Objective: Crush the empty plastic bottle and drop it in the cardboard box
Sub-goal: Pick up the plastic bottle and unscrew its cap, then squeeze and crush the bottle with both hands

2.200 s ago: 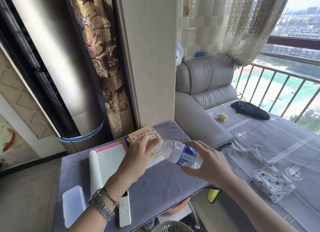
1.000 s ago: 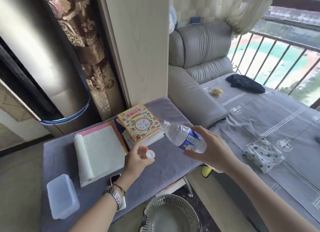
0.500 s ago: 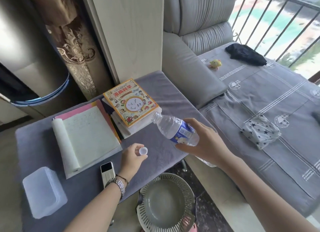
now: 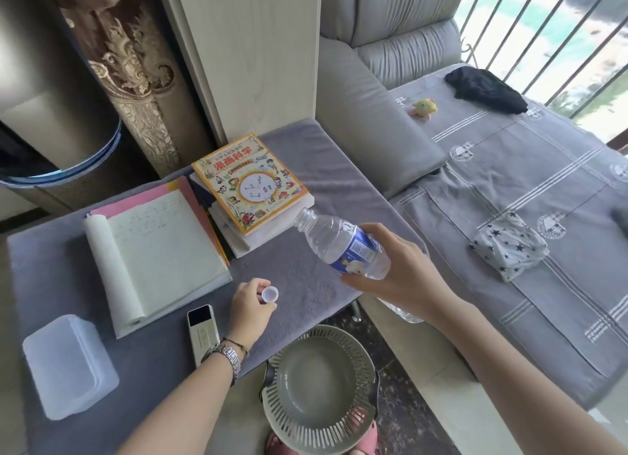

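Note:
A clear empty plastic bottle point(image 4: 334, 242) with a blue label is gripped around its middle by my right hand point(image 4: 401, 271), held tilted above the table's right edge with its open neck pointing up and left. The bottle has no cap on it. My left hand point(image 4: 249, 306) hovers low over the grey tablecloth and pinches the small white cap point(image 4: 271, 294) between its fingertips. No cardboard box is in view.
On the grey-clothed table point(image 4: 306, 155) lie an open notebook point(image 4: 156, 250), a stack of books point(image 4: 251, 189), a white remote point(image 4: 203, 332) and a clear plastic container point(image 4: 68, 364). A slotted round bin point(image 4: 319, 390) stands below the table's front edge. A grey sofa point(image 4: 509, 182) is to the right.
The cap came off the bottle in my left hand, which moved down and left toward the table. My right hand kept the bottle. The view tilted downward, bringing the round bin into sight.

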